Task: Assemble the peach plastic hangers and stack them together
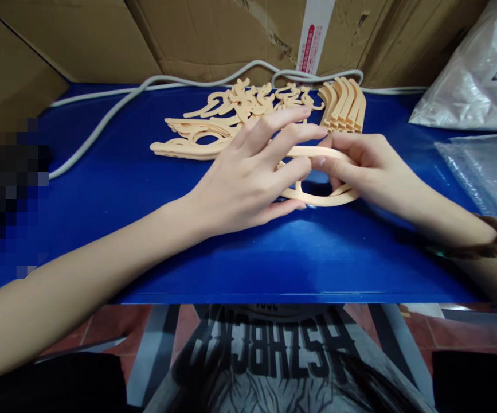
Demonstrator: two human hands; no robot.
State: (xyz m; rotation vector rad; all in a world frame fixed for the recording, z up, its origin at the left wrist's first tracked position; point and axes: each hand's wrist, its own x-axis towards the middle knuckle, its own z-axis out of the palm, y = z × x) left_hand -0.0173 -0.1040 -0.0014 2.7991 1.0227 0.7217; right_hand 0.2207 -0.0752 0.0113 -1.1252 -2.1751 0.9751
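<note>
A cream plastic piece with a curved loop is held just above the blue table, in front of me. My right hand pinches its right end between thumb and fingers. Over its left part lies my left hand, palm down with the fingers spread, hiding that part. Behind my left hand is a pile of cream plastic parts: long flat arms at the left and small curly hooks further back. A neat row of curved cream arms stands behind my right hand.
The blue table has its front edge close to my body. A white cable runs along its back and left. Cardboard boxes stand behind. White plastic bags and a clear plastic bag lie at the right.
</note>
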